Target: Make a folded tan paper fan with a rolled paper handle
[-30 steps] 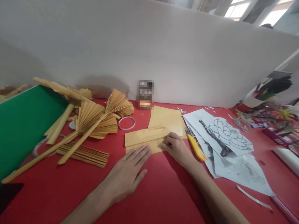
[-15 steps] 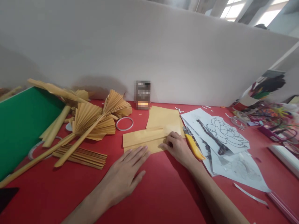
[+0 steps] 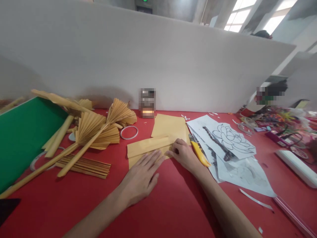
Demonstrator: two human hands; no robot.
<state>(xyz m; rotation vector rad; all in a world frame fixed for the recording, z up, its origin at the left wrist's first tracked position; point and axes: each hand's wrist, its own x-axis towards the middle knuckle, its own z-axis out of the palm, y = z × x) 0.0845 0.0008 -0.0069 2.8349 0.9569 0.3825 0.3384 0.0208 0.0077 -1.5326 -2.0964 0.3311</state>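
Observation:
A folded sheet of yellow-brown paper (image 3: 146, 145) lies on the red table (image 3: 158, 211), with pleat lines running across it. My left hand (image 3: 142, 175) rests flat on its lower part, fingers stretched out. At the paper's right end my right hand (image 3: 182, 153) is closed, thumb and curled fingers at the edge; the fingertips partly hide what they grip. Behind the folded paper lies another flat yellow sheet (image 3: 169, 125). A yellow utility knife (image 3: 200, 153) sits just right of my right hand.
Pleated paper fans (image 3: 91, 129), a folded paper strip (image 3: 84, 167) and a roll of tape (image 3: 129, 132) are on the left, beside a green board (image 3: 27, 138). Printed flower drawings (image 3: 232, 142) lie on the right. A white partition (image 3: 173, 66) stands behind.
My left hand has slid slightly up and right, further over the folded paper. My right hand stays at the right end. The view has shifted a little.

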